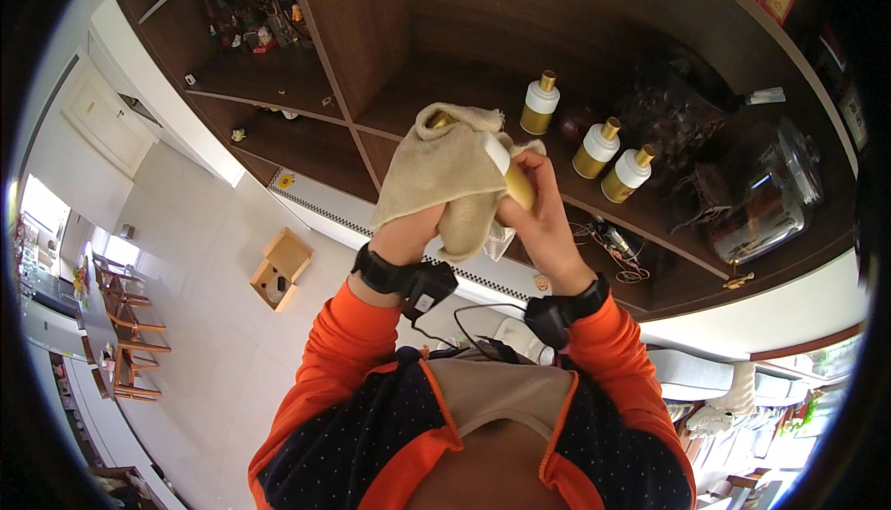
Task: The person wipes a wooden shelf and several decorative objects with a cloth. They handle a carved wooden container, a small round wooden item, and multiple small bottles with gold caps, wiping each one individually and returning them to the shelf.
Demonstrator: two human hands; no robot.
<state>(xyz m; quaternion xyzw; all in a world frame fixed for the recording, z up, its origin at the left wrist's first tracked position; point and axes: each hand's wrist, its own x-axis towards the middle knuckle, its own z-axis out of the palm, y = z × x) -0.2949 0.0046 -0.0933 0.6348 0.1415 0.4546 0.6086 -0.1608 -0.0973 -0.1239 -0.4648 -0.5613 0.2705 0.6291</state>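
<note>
A white and gold bottle (pixel 518 186) is held in my right hand (pixel 546 221), tilted, with its upper part covered by a beige cloth (pixel 445 169). My left hand (pixel 407 235) is under the cloth, its fingers mostly hidden, and grips the cloth against the bottle. Just beyond, several similar bottles with gold caps stand upright on the dark wooden shelf: one bottle (pixel 539 105) near the middle, a second bottle (pixel 596 149) to its right, and a third bottle (pixel 627 174) nearer the shelf's front edge.
A large glass jar (pixel 759 211) and a dark carved ornament (pixel 675 113) occupy the shelf's right side. Cables (pixel 630 256) lie in a compartment below. Small figurines (pixel 261 23) fill a left compartment. An open cardboard box (pixel 282 266) rests on the floor, with wooden chairs (pixel 129 329) farther left.
</note>
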